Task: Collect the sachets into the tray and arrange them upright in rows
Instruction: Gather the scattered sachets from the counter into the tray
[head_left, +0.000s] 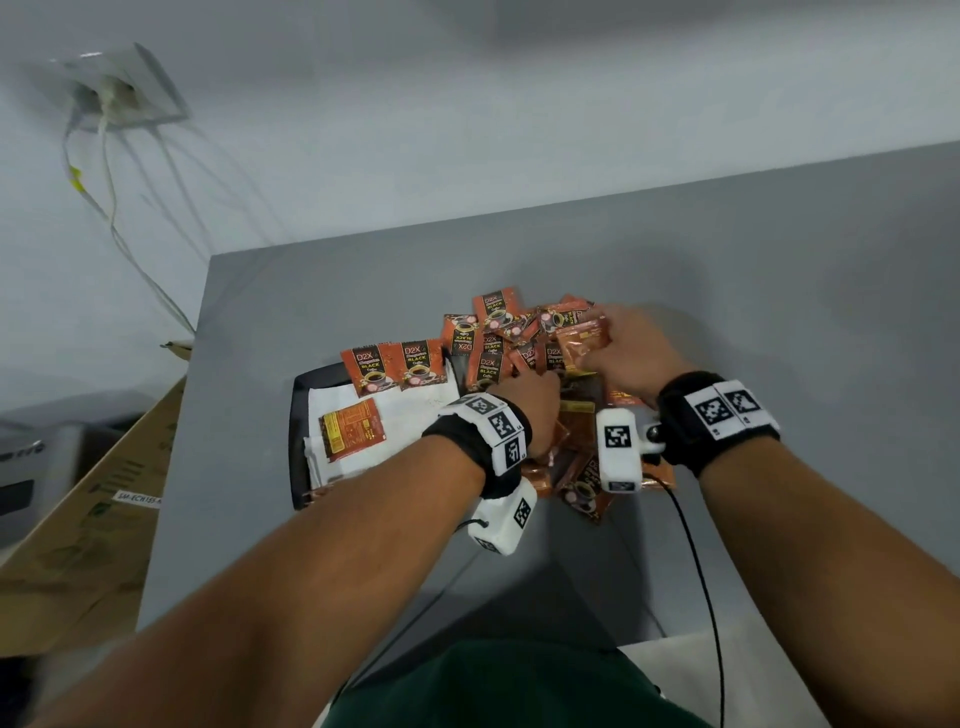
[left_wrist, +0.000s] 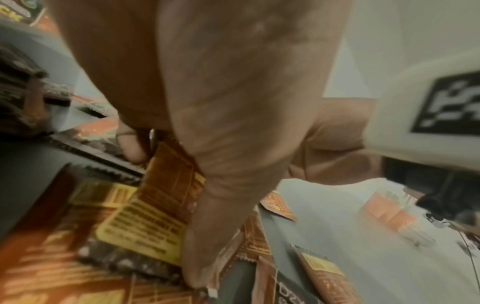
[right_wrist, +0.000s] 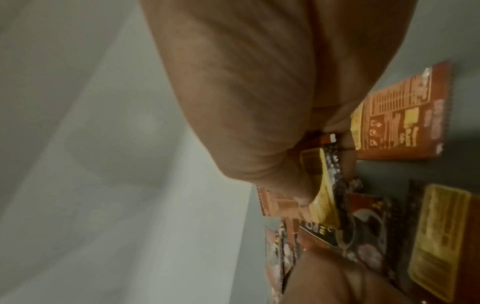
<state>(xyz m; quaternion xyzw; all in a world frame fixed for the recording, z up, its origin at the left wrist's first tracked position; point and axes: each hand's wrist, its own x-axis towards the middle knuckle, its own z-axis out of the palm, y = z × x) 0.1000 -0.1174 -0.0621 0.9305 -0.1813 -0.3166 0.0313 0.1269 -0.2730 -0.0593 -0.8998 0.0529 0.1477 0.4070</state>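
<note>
Orange-and-black coffee sachets (head_left: 498, 343) lie in a loose pile on the grey table (head_left: 779, 291), spilling over the right part of a black tray (head_left: 297, 415) lined with white paper. Two joined sachets (head_left: 396, 368) stand along the tray's far edge, and one (head_left: 352, 427) lies flat on the paper, back up. My left hand (head_left: 527, 397) reaches into the pile; thumb and fingers pinch a sachet (left_wrist: 166, 185) with a yellow label. My right hand (head_left: 618, 345) is over the pile's far right, its thumb (right_wrist: 293, 189) pressing a sachet (right_wrist: 323, 185) against the fingers.
A cardboard box (head_left: 104, 499) leans by the table's left edge. A wall socket (head_left: 124, 98) with hanging cables is at the far left. A black cable (head_left: 698, 566) runs back from my right wrist. Bare grey table extends to the right and behind the pile.
</note>
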